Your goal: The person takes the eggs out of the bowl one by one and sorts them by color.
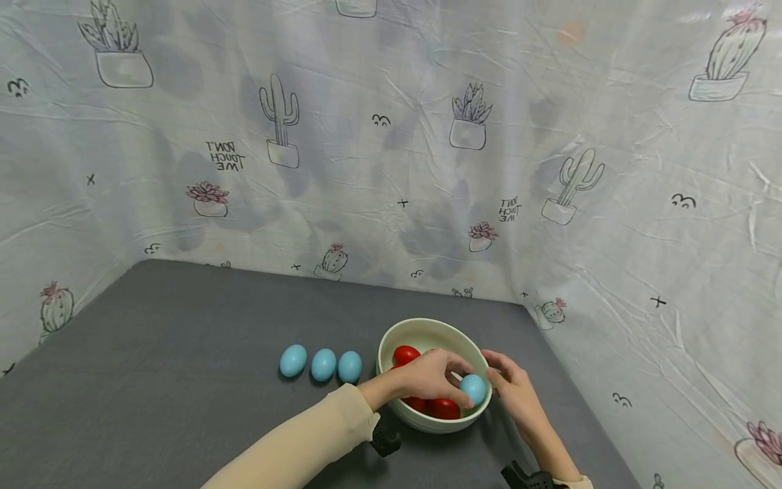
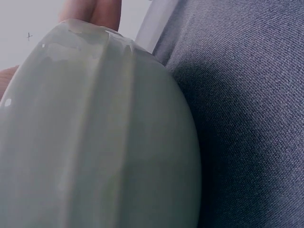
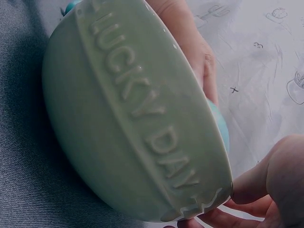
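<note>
A pale green bowl (image 1: 427, 426) stands on the grey table and holds several red eggs (image 1: 443, 409). My left hand (image 1: 430, 375) reaches over it from the left and pinches a light blue egg (image 1: 473, 389) between thumb and fingers, just inside the right rim. With thumb and fingers, my right hand (image 1: 516, 390) grips that same rim. Raised letters reading "LUCKY DAY" run along the bowl's side (image 3: 118, 118) in the right wrist view. There, the bowl partly covers the blue egg (image 3: 220, 124). Only left fingertips (image 2: 107, 14) show past the bowl in the left wrist view.
Three more blue eggs (image 1: 323, 365) lie in a row on the table (image 1: 183, 394), left of the bowl. A whitish sheet (image 1: 366, 170) printed with cactus drawings hangs behind the table and along its sides.
</note>
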`<state>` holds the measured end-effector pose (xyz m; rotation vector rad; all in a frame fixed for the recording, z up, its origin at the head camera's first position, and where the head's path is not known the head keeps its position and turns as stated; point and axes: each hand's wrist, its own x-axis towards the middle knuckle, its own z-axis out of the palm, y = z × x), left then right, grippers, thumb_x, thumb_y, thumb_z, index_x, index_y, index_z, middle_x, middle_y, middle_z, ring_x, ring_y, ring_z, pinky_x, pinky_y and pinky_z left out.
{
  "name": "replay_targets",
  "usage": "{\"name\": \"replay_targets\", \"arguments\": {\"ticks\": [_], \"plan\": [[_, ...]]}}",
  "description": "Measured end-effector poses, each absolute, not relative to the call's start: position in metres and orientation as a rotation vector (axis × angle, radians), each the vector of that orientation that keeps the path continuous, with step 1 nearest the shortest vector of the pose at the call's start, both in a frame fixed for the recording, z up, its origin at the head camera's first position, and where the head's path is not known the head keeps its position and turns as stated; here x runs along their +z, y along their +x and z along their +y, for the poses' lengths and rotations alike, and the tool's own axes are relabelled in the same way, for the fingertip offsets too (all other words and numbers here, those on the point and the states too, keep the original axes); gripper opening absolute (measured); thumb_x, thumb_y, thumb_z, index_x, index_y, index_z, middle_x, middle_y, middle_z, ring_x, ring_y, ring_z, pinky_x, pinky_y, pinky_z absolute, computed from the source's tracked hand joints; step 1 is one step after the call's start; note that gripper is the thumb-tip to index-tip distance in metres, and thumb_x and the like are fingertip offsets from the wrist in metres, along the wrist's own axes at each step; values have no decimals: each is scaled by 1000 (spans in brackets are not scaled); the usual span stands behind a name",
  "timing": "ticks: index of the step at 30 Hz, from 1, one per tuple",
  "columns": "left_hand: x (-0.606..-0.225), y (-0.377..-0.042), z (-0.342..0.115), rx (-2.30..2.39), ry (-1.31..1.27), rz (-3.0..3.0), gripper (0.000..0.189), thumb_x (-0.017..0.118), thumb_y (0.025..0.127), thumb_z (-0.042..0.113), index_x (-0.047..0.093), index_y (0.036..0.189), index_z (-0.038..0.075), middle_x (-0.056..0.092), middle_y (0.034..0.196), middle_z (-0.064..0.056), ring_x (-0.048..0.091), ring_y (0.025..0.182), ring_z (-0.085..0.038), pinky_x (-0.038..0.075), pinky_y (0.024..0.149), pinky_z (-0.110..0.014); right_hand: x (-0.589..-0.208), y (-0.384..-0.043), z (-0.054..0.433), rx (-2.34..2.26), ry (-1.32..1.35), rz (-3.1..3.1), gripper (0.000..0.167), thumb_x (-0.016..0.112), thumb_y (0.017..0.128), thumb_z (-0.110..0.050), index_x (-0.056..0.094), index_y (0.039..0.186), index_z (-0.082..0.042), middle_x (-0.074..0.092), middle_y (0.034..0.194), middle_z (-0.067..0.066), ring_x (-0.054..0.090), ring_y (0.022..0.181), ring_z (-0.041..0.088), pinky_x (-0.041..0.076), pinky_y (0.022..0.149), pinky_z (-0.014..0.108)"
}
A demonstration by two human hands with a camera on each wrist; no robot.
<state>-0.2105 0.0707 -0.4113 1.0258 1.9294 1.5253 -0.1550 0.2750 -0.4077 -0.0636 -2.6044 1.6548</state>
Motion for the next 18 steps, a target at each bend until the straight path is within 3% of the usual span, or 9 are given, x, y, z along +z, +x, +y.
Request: {"name": "replay_targets", "arguments": {"ticks": [6,18], "plan": [[-405,-210,62,1590,1074,1997,43,80,85,18,64,124,8,64,111,9,65,96,-6,54,81,-21,-408,-154,274,1682,-35,-2589,34,50,104,-9,53,137,1,55,132,18,58,108,22,53,80,29],[-361,-190,-20,1976,956,2057,50,79,87,16,58,132,10,60,123,-4,61,111,-19,53,93,-30,-407,-156,277,1639,-23,-2608,36,48,104,-5,50,139,3,55,132,21,59,108,29,55,77,26]]}}
